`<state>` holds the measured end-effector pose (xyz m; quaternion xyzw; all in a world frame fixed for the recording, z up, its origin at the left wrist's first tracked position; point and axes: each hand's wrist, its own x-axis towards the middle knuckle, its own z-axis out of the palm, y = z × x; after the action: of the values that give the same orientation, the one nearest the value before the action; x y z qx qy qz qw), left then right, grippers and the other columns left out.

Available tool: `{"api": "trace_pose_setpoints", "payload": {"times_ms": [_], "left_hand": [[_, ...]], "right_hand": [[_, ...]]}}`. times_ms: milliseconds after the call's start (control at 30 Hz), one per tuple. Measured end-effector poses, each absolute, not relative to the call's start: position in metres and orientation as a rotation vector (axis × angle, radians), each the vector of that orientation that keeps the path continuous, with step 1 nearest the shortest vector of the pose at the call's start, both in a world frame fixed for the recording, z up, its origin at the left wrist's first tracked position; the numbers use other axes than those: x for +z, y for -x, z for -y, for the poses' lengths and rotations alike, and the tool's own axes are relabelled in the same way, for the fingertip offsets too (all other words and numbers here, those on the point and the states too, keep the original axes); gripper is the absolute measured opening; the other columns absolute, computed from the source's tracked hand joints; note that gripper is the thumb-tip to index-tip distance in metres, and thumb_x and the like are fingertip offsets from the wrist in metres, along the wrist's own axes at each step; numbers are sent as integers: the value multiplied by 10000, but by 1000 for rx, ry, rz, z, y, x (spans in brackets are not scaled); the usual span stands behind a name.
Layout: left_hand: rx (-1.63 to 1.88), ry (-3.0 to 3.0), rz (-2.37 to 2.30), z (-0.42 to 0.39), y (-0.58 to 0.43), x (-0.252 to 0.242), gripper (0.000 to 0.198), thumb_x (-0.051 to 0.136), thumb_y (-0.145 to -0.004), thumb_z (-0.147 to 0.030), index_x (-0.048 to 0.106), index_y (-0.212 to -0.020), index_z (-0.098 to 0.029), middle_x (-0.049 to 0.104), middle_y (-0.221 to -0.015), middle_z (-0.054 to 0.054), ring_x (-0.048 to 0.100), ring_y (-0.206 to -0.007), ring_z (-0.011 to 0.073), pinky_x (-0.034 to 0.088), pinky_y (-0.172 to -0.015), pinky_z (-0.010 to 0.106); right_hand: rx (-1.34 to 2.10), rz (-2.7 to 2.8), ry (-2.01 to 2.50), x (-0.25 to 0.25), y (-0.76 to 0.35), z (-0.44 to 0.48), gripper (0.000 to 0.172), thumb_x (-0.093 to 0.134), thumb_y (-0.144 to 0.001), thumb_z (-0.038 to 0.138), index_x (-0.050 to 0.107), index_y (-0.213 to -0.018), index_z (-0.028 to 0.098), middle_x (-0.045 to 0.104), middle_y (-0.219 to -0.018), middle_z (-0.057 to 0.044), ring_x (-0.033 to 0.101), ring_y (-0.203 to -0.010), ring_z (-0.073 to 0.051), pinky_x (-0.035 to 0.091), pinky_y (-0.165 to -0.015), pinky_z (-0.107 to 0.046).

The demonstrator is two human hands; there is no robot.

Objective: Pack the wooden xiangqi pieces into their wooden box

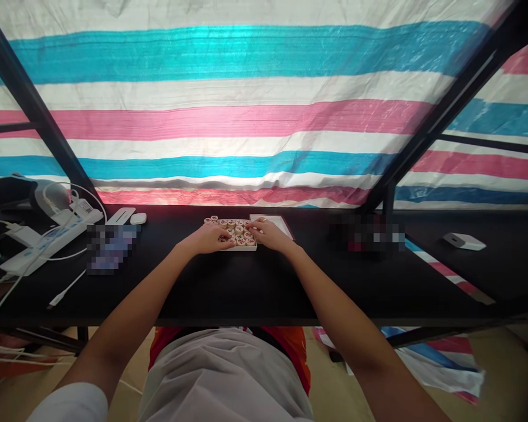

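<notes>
Round, pale Chinese chess pieces [240,230] with red and dark characters lie stacked in a small white box [245,248] on the black desk. My left hand [207,238] reaches over the box's left side, its fingers and thumb curled round a piece among the others. From the right, my right hand [269,232] bends its fingertips onto a piece at the box's back right corner. Two loose pieces [211,219] sit just behind my left hand. Partly behind my right hand lies a white lid with a red-brown edge [284,226].
At the left are a white power strip [48,243] with tangled cables, a blurred phone-like object [113,251] and a white earbud case [138,218]. A blurred dark object [363,234] and a white box-shaped device [464,241] stand right. Black metal posts and striped sheeting [229,123] rise behind.
</notes>
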<state>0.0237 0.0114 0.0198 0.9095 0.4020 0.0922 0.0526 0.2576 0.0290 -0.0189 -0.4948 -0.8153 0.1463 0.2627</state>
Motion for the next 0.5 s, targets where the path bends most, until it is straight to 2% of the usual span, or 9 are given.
{"api": "trace_pose_setpoints", "payload": {"times_ms": [267, 400, 500], "left_hand": [[331, -2764, -1187, -13, -26, 19, 333, 477, -832, -462, 688, -893, -210, 678, -912, 28, 602, -884, 193, 434, -813, 277], [404, -2749, -1629, -22, -11, 26, 322, 467, -808, -431, 662, -880, -186, 671, -941, 67, 602, -907, 224, 442, -800, 300], [258, -2561, -1912, -32, 9, 29, 346, 473, -778, -480, 650, -831, -187, 682, -927, 81, 618, -850, 234, 456, -719, 297]], "right_hand": [[404, 2204, 1330, -21, -259, -30, 272, 491, -896, 273, 674, -1079, 190, 569, -1028, -80, 583, -806, -138, 452, -832, -281], [407, 2210, 1327, -22, -259, -31, 261, 500, -890, 266, 676, -1070, 196, 573, -1018, -73, 584, -780, -130, 458, -816, -275], [413, 2212, 1324, -22, -260, -32, 255, 506, -886, 268, 676, -1066, 201, 572, -1015, -70, 586, -770, -126, 462, -810, -274]]}}
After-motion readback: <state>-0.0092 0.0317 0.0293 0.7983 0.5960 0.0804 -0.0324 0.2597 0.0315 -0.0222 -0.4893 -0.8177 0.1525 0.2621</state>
